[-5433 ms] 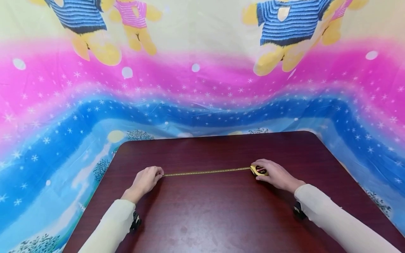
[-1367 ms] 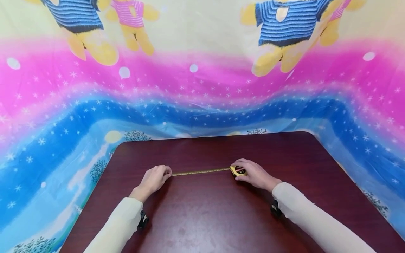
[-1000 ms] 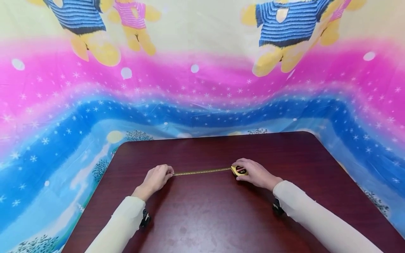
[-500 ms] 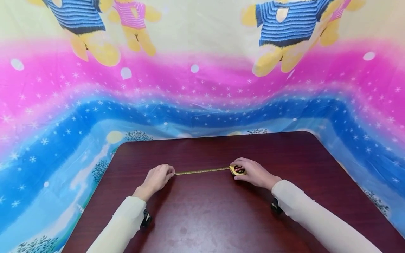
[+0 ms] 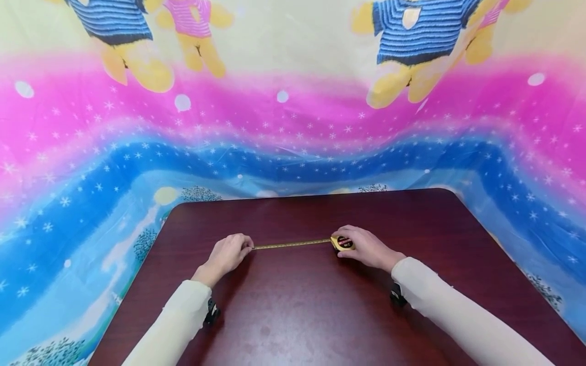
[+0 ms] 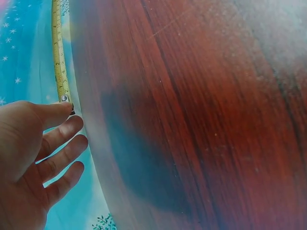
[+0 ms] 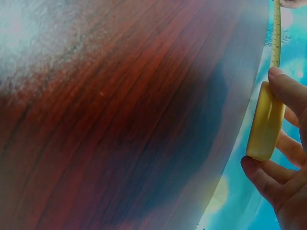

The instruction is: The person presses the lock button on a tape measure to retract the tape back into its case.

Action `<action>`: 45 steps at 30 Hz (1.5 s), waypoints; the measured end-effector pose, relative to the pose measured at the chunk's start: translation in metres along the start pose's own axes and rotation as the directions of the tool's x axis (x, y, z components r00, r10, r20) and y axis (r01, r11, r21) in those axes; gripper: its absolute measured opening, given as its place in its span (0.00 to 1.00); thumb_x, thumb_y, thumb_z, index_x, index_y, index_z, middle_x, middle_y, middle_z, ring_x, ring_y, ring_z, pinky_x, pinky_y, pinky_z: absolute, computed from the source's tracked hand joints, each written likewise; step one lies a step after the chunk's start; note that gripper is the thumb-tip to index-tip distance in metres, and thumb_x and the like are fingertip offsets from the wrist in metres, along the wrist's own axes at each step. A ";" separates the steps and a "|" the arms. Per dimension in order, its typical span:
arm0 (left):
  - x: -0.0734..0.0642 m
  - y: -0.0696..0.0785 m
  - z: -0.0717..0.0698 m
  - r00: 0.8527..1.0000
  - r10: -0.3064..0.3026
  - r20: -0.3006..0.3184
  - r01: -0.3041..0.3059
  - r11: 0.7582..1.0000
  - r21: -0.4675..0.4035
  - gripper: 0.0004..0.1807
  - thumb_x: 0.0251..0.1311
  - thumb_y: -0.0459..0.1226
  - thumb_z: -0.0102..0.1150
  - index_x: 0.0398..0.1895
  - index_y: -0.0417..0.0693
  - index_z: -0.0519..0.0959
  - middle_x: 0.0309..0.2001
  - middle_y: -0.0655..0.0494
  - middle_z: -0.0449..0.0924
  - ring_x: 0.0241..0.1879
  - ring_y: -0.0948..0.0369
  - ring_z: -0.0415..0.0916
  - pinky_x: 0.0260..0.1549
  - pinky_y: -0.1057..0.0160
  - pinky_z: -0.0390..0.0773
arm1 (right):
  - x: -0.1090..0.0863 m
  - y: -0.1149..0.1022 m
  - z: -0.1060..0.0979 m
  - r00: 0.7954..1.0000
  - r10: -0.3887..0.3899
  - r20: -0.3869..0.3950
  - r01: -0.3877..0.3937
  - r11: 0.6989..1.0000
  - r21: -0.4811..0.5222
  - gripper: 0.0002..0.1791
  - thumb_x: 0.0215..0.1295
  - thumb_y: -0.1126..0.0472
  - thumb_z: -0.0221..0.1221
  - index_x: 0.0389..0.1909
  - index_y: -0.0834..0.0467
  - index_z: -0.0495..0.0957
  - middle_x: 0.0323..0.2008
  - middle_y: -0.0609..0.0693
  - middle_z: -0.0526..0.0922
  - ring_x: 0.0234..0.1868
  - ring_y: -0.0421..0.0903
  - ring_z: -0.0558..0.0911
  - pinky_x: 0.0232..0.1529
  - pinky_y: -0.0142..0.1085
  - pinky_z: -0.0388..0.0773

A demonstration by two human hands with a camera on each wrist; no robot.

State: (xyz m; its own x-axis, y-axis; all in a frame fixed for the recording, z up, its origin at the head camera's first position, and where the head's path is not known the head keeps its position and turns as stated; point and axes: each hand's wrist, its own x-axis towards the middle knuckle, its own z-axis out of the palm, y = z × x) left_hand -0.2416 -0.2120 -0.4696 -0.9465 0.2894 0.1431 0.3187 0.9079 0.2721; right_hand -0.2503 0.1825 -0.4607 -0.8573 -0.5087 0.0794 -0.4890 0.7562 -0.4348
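Note:
A yellow and black tape measure is in my right hand, gripped between thumb and fingers. Its yellow blade runs out to the left, nearly straight, over the dark red table. At the far end my left hand pinches the blade's tip; in the left wrist view the metal end hook shows by the thumb, while the other fingers hang loosely apart. The right wrist view has the tape case edge-on, with fingertips at its top and bottom ends and the blade leaving it upward.
The dark red wooden table has rounded back corners. Behind and beside it hangs a cloth backdrop printed with bears and snowflakes. Pale sleeves cover both arms, and a dark device sits at the left wrist.
Since the oldest frame the hands have come closer together, the right moving left and the left moving slightly right. The exposed blade is shorter. Over the last second only small shifts show.

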 end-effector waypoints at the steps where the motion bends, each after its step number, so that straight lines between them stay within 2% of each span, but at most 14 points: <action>1: 0.001 0.000 -0.001 1.000 0.005 -0.001 -0.005 1.000 -0.001 0.03 0.67 0.37 0.64 0.38 0.53 0.86 0.37 0.58 0.84 0.33 0.63 0.77 0.38 0.56 0.80 | 0.000 0.000 -0.001 1.000 0.001 0.000 -0.001 1.000 -0.001 0.29 0.61 0.53 0.71 0.63 0.51 0.77 0.61 0.51 0.79 0.57 0.49 0.79 0.58 0.48 0.79; 9: 0.006 0.000 -0.004 1.000 -0.002 -0.017 0.001 0.999 -0.043 0.03 0.67 0.37 0.63 0.37 0.53 0.85 0.36 0.58 0.83 0.34 0.62 0.76 0.39 0.54 0.80 | 0.001 0.000 -0.006 1.000 -0.004 -0.012 0.004 1.000 -0.008 0.28 0.62 0.52 0.70 0.63 0.51 0.77 0.61 0.51 0.79 0.56 0.49 0.79 0.57 0.48 0.78; 15: 0.005 -0.001 -0.005 1.000 -0.018 -0.001 0.018 0.991 -0.134 0.02 0.67 0.38 0.64 0.37 0.52 0.84 0.34 0.60 0.81 0.31 0.64 0.73 0.35 0.59 0.75 | 0.000 0.002 -0.007 1.000 0.007 -0.015 -0.007 1.000 -0.005 0.29 0.62 0.52 0.71 0.63 0.51 0.77 0.61 0.51 0.79 0.57 0.49 0.79 0.58 0.49 0.78; 21: 0.003 -0.004 -0.007 0.999 -0.020 0.024 0.025 0.976 -0.216 0.03 0.67 0.40 0.63 0.35 0.57 0.80 0.31 0.62 0.77 0.30 0.64 0.70 0.33 0.61 0.70 | 0.000 0.002 -0.009 1.000 -0.010 -0.027 0.011 1.000 0.024 0.28 0.61 0.54 0.71 0.62 0.52 0.78 0.60 0.52 0.79 0.56 0.49 0.80 0.56 0.49 0.78; 25: 0.001 -0.006 -0.005 0.999 -0.001 0.049 0.015 0.956 -0.292 0.04 0.68 0.38 0.61 0.34 0.57 0.77 0.29 0.61 0.76 0.29 0.63 0.70 0.33 0.61 0.69 | -0.001 0.002 -0.007 1.000 0.001 -0.020 0.000 0.999 0.034 0.29 0.60 0.55 0.72 0.62 0.52 0.77 0.60 0.51 0.79 0.56 0.49 0.79 0.57 0.48 0.78; 32: -0.002 -0.007 0.000 0.993 0.036 0.111 0.015 0.903 -0.430 0.05 0.71 0.35 0.56 0.35 0.51 0.72 0.35 0.54 0.81 0.35 0.64 0.75 0.39 0.63 0.72 | -0.006 0.003 -0.002 1.000 -0.006 -0.011 0.006 0.999 0.053 0.28 0.61 0.55 0.71 0.62 0.52 0.77 0.59 0.50 0.80 0.54 0.47 0.79 0.56 0.46 0.79; 35: -0.001 -0.005 -0.001 0.993 0.045 0.113 0.010 0.894 -0.448 0.06 0.71 0.33 0.55 0.35 0.50 0.71 0.35 0.53 0.79 0.34 0.62 0.74 0.39 0.62 0.71 | -0.005 0.004 -0.003 1.000 -0.006 -0.018 0.007 0.999 0.049 0.28 0.61 0.54 0.71 0.62 0.51 0.77 0.59 0.49 0.80 0.55 0.46 0.79 0.56 0.46 0.79; 45: 0.005 -0.004 0.000 0.992 0.057 0.109 -0.005 0.904 -0.428 0.06 0.71 0.31 0.56 0.35 0.48 0.72 0.38 0.49 0.82 0.37 0.62 0.77 0.41 0.60 0.74 | -0.001 0.008 -0.007 1.000 -0.011 -0.012 0.011 1.000 0.028 0.28 0.61 0.54 0.71 0.62 0.52 0.77 0.59 0.49 0.80 0.57 0.47 0.79 0.58 0.47 0.78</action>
State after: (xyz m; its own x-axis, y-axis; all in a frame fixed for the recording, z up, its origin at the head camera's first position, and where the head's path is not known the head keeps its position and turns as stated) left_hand -0.2477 -0.2139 -0.4694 -0.9266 0.3723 0.0536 0.3148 0.6896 0.6522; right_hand -0.2540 0.1916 -0.4582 -0.8538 -0.5119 0.0948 -0.4938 0.7387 -0.4588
